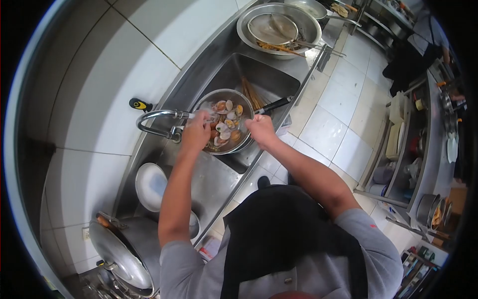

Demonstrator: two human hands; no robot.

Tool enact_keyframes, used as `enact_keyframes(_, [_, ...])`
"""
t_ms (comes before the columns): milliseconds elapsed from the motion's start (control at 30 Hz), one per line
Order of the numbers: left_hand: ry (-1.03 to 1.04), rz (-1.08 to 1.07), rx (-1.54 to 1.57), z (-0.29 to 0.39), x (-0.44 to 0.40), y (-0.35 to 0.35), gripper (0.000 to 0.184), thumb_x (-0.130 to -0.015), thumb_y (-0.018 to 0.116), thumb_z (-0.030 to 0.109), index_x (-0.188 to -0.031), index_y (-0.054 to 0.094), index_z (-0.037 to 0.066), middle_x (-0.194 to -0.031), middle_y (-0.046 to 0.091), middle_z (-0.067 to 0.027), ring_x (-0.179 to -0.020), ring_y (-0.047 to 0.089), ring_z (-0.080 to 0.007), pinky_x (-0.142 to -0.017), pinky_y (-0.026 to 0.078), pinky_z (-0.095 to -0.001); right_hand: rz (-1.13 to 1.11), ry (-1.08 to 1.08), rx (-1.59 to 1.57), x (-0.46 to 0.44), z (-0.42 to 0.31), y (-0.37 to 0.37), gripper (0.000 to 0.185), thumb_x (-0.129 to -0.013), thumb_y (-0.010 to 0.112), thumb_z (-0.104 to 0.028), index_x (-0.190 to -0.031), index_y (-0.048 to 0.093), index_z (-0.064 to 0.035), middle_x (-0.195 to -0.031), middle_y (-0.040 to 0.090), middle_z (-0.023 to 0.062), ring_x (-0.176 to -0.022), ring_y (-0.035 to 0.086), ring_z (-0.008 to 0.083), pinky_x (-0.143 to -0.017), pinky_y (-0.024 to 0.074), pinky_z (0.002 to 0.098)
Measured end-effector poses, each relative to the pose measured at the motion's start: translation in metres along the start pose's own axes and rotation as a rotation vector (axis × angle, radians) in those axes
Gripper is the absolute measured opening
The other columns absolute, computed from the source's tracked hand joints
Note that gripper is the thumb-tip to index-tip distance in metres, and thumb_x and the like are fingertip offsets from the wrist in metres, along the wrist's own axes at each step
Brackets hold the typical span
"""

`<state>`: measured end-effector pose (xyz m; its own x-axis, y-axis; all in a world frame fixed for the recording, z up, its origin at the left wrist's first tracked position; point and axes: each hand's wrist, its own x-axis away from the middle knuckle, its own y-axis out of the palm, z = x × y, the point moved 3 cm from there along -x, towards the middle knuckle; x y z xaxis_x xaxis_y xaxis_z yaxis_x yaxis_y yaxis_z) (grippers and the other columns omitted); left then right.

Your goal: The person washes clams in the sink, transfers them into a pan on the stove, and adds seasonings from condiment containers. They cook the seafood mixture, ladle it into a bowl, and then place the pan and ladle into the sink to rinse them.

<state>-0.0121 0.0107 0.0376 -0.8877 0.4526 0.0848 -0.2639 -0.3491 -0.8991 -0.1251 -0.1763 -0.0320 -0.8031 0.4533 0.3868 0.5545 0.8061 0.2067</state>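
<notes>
Inspected two bare hands at work over a sink basin (pixel 274 72). Found the metal bowl (pixel 219 93) at the near end of that basin, between both hands, loaded with clams (pixel 225 133) in mottled brown, orange and pale shells. Observed the right hand (pixel 261 130) clenched on the rim at the right side of the bowl. Observed the left hand (pixel 197 132) over the opposite edge, just beside the spout of the curved chrome tap (pixel 145 121), with fingers directed toward the clams. Could not tell any grasp by the left hand, owing to hidden fingertips. Saw water (pixel 206 110) splashing near those fingers. Noted wooden sticks (pixel 252 93) slanting in the basin beyond the bowl, and a black handle (pixel 278 103) projecting past the right side. Recorded a large basin-shaped bowl (pixel 312 31) at the far end, with a round strainer (pixel 271 28) resting across. Recorded on the near side a white dish (pixel 149 185) on the steel tabletop (pixel 215 175), and a large lidded pot (pixel 142 239) farther back. Sighted another person (pixel 428 37) well apart, across the tiled floor (pixel 323 130).
</notes>
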Motion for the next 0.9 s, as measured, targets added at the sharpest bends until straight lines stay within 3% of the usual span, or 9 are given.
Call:
enact_keyframes(67, [0.265, -0.037, -0.252, 0.002, 0.012, -0.001, 0.034, -0.082, 0.066, 0.015, -0.116, 0.061, 0.012, -0.099, 0.066, -0.0171, -0.102, 0.061, -0.0375, -0.087, 0.05, -0.0464, -0.009, 0.001, -0.001, -0.002, 0.001, -0.003, 0.027, -0.079, 0.063, -0.007, -0.059, 0.046, -0.0097, -0.059, 0.049, -0.0023, -0.053, 0.04, 0.0068, -0.046, 0.032, 0.0295])
enact_keyframes(200, [0.486, 0.049, -0.23, 0.012, 0.016, 0.008, 0.022, -0.081, 0.066, 0.012, -0.102, 0.06, 0.008, -0.096, 0.066, -0.0163, -0.103, 0.06, -0.0364, -0.084, 0.05, -0.0477, 0.003, -0.045, 0.008, -0.001, -0.003, 0.002, 0.029, -0.079, 0.063, -0.007, -0.058, 0.044, -0.0101, -0.058, 0.048, -0.0025, -0.052, 0.039, 0.007, -0.046, 0.031, 0.0306])
enact_keyframes(267, [0.364, -0.1, -0.235, 0.0, 0.007, 0.026, 0.016, -0.08, 0.066, 0.01, -0.094, 0.06, 0.005, -0.093, 0.066, -0.0162, -0.1, 0.061, -0.0356, -0.082, 0.049, -0.0485, 0.009, -0.043, 0.019, -0.002, 0.0, 0.002, 0.029, -0.079, 0.063, -0.007, -0.057, 0.043, -0.0102, -0.057, 0.047, -0.0027, -0.052, 0.038, 0.0071, -0.045, 0.0304, 0.0311])
enact_keyframes(400, [0.377, -0.112, -0.185, -0.015, 0.002, 0.034, 0.016, -0.079, 0.068, 0.012, -0.09, 0.059, 0.003, -0.089, 0.065, -0.0164, -0.09, 0.063, -0.0359, -0.077, 0.05, -0.0459, 0.004, -0.035, 0.026, -0.009, 0.012, -0.001, 0.032, -0.079, 0.064, -0.007, -0.056, 0.042, -0.0106, -0.057, 0.045, -0.003, -0.052, 0.037, 0.0073, -0.045, 0.0296, 0.032])
enact_keyframes(500, [0.242, -0.095, -0.049, -0.014, 0.008, 0.019, 0.022, -0.077, 0.072, 0.014, -0.089, 0.057, 0.002, -0.083, 0.064, -0.017, -0.077, 0.062, -0.0367, -0.071, 0.05, -0.0431, 0.006, -0.043, 0.005, -0.009, 0.015, 0.0, 0.034, -0.079, 0.065, -0.008, -0.055, 0.041, -0.0106, -0.056, 0.045, -0.003, -0.052, 0.037, 0.0073, -0.045, 0.0298, 0.032])
enact_keyframes(567, [0.203, -0.068, -0.005, -0.015, 0.006, 0.012, 0.027, -0.075, 0.076, 0.016, -0.086, 0.056, 0.001, -0.076, 0.061, -0.0138, -0.068, 0.061, -0.0308, -0.065, 0.049, -0.0409, 0.005, -0.038, 0.002, -0.004, 0.009, 0.0, 0.034, -0.079, 0.066, -0.008, -0.055, 0.042, -0.0105, -0.056, 0.045, -0.003, -0.052, 0.037, 0.0074, -0.045, 0.0302, 0.0321])
enact_keyframes(700, [0.097, -0.091, 0.092, -0.009, 0.006, 0.015, 0.021, -0.081, 0.073, 0.014, -0.091, 0.059, 0.003, -0.075, 0.06, -0.0095, -0.066, 0.061, -0.0225, -0.062, 0.05, -0.0386, 0.011, -0.05, 0.017, -0.001, 0.006, 0.0, 0.033, -0.079, 0.066, -0.009, -0.056, 0.043, -0.0099, -0.056, 0.046, -0.0028, -0.052, 0.038, 0.0077, -0.045, 0.0316, 0.0325])
enact_keyframes(767, [-0.008, -0.26, 0.626, -0.002, 0.005, 0.021, 0.019, -0.087, 0.068, 0.011, -0.102, 0.061, 0.004, -0.082, 0.061, -0.0069, -0.067, 0.061, -0.0178, -0.061, 0.051, -0.0355, 0.019, -0.061, 0.028, -0.003, 0.011, 0.0, 0.033, -0.079, 0.066, -0.009, -0.056, 0.043, -0.0097, -0.056, 0.046, -0.0027, -0.052, 0.039, 0.0078, -0.045, 0.0319, 0.0326])
enact_keyframes(900, [-0.083, -0.389, 0.981, -0.021, -0.009, 0.036, 0.024, -0.09, 0.064, 0.009, -0.113, 0.059, 0.003, -0.091, 0.062, -0.0079, -0.075, 0.063, -0.0198, -0.069, 0.054, -0.0345, 0.031, -0.03, 0.04, 0.0, 0.015, -0.002, 0.032, -0.078, 0.066, -0.009, -0.056, 0.043, -0.0098, -0.055, 0.046, -0.0026, -0.052, 0.038, 0.0078, -0.045, 0.0316, 0.0326])
